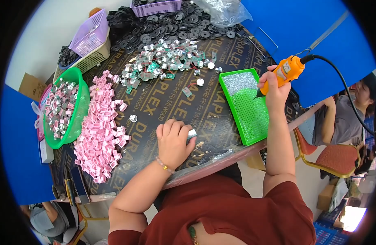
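My right hand (273, 90) is wrapped round an orange electric screwdriver (289, 70), whose dark tip points down over a shallow green tray (238, 118). Small silver screws (242, 77) fill the tray's far end and thin out toward me over its perforated bottom. On the dark printed board tabletop, my left hand (173, 139) is closed over a small part (191, 134); only a pale, greenish-silver end shows past the fingers, so its kind is unclear. A loose round silver-white piece (133, 118) lies to the left of that hand.
Pink plastic housings (100, 139) are heaped at left, beside a green basket (84, 104) of assembled pieces. Circuit boards with wires (155, 61) and black discs (171, 28) are piled farther back. A black cable (343, 77) hangs from the screwdriver. Another person (347, 114) sits at right.
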A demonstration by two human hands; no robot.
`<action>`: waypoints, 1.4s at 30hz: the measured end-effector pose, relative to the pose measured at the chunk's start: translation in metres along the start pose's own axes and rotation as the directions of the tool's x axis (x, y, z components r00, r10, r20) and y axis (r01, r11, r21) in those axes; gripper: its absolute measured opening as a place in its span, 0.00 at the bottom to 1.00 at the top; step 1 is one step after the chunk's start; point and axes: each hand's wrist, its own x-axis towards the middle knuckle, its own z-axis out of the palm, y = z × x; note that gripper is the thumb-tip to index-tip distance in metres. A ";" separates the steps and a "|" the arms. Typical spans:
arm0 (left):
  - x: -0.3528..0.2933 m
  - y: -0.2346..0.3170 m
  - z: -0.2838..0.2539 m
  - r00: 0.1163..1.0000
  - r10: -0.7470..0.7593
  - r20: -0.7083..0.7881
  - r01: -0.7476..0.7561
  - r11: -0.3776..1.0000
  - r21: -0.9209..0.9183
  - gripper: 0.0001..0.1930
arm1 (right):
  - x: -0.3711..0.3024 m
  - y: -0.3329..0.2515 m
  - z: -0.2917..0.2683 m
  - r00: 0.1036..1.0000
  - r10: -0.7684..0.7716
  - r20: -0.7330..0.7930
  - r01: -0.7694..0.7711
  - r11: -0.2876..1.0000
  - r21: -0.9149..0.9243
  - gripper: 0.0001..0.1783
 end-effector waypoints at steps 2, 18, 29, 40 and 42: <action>0.001 0.000 -0.002 1.000 -0.010 -0.006 0.010 1.000 0.005 0.17 | -0.001 0.006 -0.003 1.000 -0.009 -0.014 0.009 1.000 0.025 0.13; -0.001 -0.003 -0.001 1.000 0.002 -0.005 -0.002 1.000 0.012 0.15 | -0.005 0.001 -0.003 0.997 -0.052 -0.056 0.058 0.993 0.106 0.11; -0.002 -0.010 0.003 1.000 0.001 -0.015 -0.002 0.999 -0.046 0.14 | -0.087 -0.056 0.099 0.930 -0.005 0.368 -0.169 0.882 0.439 0.32; -0.001 -0.009 0.003 0.999 -0.004 -0.046 0.002 0.999 -0.051 0.12 | -0.109 -0.030 0.130 0.860 0.012 0.510 -0.289 0.835 0.469 0.29; -0.001 -0.010 0.003 0.999 -0.005 -0.042 0.002 0.998 -0.060 0.12 | -0.109 -0.033 0.130 0.863 0.021 0.505 -0.290 0.840 0.459 0.28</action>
